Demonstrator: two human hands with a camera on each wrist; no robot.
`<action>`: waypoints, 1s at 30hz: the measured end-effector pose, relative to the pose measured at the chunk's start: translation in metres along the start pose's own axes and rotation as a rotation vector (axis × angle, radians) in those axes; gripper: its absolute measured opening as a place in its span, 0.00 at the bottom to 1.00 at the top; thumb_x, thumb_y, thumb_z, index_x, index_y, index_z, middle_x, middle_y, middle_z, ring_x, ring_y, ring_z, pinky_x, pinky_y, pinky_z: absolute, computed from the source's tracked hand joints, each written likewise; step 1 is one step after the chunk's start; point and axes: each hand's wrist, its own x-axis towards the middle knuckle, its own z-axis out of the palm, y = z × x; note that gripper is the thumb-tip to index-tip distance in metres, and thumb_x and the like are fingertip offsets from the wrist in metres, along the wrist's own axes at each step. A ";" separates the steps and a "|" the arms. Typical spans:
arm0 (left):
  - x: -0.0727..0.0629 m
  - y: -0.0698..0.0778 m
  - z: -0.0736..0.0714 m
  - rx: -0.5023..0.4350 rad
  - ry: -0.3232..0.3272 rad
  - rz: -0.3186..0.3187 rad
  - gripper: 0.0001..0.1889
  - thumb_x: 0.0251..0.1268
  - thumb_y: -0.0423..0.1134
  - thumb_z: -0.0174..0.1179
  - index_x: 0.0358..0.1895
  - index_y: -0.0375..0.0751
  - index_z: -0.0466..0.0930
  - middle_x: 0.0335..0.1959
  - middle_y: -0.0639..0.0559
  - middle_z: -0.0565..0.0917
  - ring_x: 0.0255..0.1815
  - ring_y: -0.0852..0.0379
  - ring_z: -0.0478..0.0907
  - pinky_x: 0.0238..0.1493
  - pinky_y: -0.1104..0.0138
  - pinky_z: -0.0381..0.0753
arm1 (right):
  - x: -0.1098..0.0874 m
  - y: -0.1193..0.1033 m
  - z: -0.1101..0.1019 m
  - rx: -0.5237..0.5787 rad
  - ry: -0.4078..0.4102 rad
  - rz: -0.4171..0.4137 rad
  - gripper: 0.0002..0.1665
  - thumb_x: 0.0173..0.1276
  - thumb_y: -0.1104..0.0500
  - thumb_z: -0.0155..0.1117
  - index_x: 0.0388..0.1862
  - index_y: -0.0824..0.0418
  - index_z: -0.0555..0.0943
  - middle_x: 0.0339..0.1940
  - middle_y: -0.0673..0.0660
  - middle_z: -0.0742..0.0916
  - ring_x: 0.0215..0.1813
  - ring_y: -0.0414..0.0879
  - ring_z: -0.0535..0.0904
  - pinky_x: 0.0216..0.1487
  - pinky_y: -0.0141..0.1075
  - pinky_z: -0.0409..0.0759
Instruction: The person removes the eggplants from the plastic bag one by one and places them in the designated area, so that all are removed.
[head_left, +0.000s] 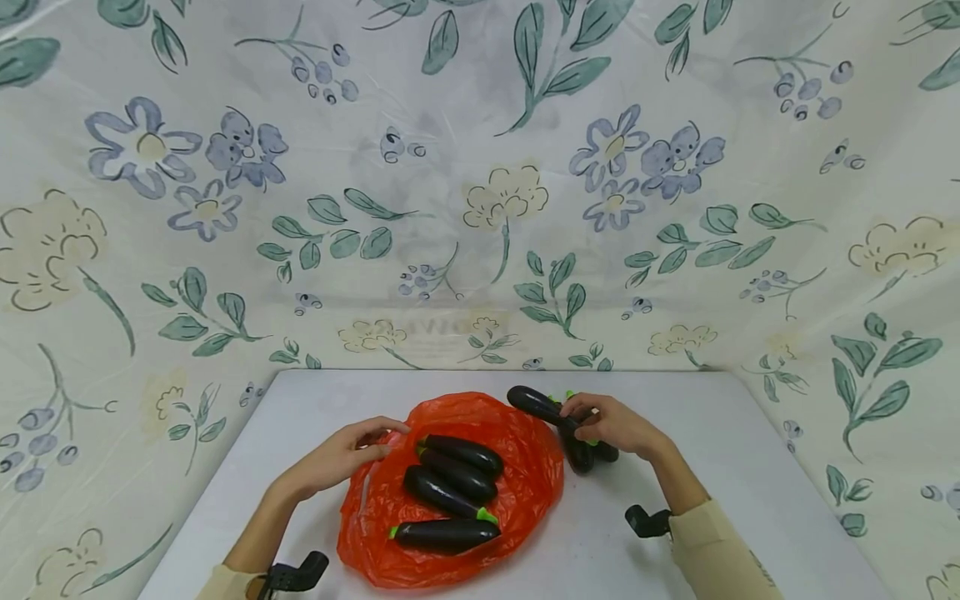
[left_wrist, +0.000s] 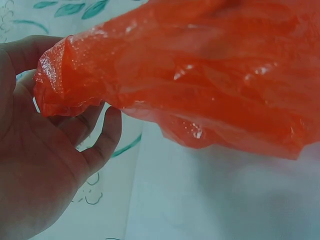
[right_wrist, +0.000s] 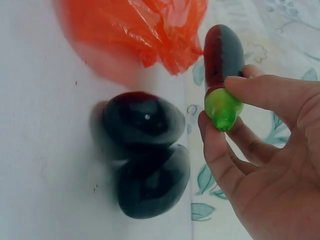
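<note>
A red plastic bag (head_left: 536,492) lies spread open, with several dark, glossy eggplants (head_left: 446,535) inside. At the bag's left side my left hand (head_left: 341,457) holds its rim; in the left wrist view the crumpled plastic (left_wrist: 70,75) sits between thumb and fingers. My right hand (head_left: 621,427) pinches another eggplant (head_left: 532,402) near its green stem end, its rounded end pointing left over the bag's right rim. Beneath that hand two more eggplants (head_left: 577,454) rest side by side on the table, their rounded ends (right_wrist: 145,120) showing in the right wrist view.
The white table (head_left: 600,550) carries the bag and the loose eggplants. A cloth (head_left: 420,208) printed with flowers and leaves hangs behind the table and along its sides. Black wrist cameras (head_left: 298,573) are strapped to both forearms.
</note>
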 end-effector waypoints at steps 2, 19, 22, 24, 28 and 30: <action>0.000 0.000 0.000 0.000 0.003 -0.001 0.18 0.77 0.41 0.53 0.66 0.47 0.76 0.63 0.45 0.78 0.59 0.43 0.73 0.58 0.49 0.77 | 0.000 0.003 -0.001 -0.005 0.019 0.007 0.18 0.66 0.64 0.63 0.54 0.54 0.81 0.55 0.61 0.81 0.49 0.54 0.80 0.50 0.46 0.82; -0.002 0.002 -0.001 -0.006 0.004 -0.005 0.19 0.77 0.42 0.53 0.66 0.46 0.75 0.63 0.43 0.77 0.57 0.43 0.73 0.56 0.52 0.78 | -0.011 0.014 -0.016 0.035 0.122 0.037 0.19 0.69 0.65 0.61 0.59 0.56 0.79 0.59 0.62 0.81 0.53 0.55 0.80 0.55 0.51 0.81; -0.003 0.002 -0.001 -0.011 0.002 -0.005 0.19 0.77 0.41 0.53 0.67 0.45 0.75 0.64 0.43 0.77 0.59 0.43 0.73 0.58 0.50 0.79 | -0.014 0.017 -0.017 0.045 0.146 0.051 0.20 0.70 0.65 0.60 0.60 0.56 0.79 0.60 0.62 0.80 0.54 0.55 0.80 0.55 0.52 0.81; -0.002 0.002 -0.001 -0.011 0.002 -0.005 0.19 0.77 0.41 0.53 0.67 0.45 0.75 0.64 0.43 0.77 0.60 0.42 0.73 0.58 0.49 0.78 | -0.015 0.019 -0.018 0.045 0.159 0.056 0.20 0.70 0.64 0.60 0.61 0.56 0.79 0.61 0.63 0.80 0.55 0.56 0.80 0.54 0.52 0.81; -0.002 0.003 -0.001 0.003 0.005 -0.001 0.19 0.77 0.41 0.53 0.67 0.44 0.75 0.65 0.43 0.77 0.61 0.42 0.73 0.59 0.48 0.78 | -0.017 0.024 -0.021 0.035 0.185 0.071 0.20 0.70 0.65 0.59 0.60 0.56 0.79 0.59 0.63 0.81 0.54 0.55 0.80 0.53 0.50 0.81; -0.003 0.003 -0.001 0.006 0.009 -0.002 0.19 0.77 0.41 0.53 0.67 0.45 0.75 0.65 0.43 0.77 0.61 0.43 0.73 0.59 0.48 0.78 | -0.018 0.025 -0.022 0.025 0.200 0.081 0.20 0.71 0.65 0.59 0.61 0.56 0.79 0.58 0.63 0.81 0.54 0.55 0.80 0.52 0.49 0.81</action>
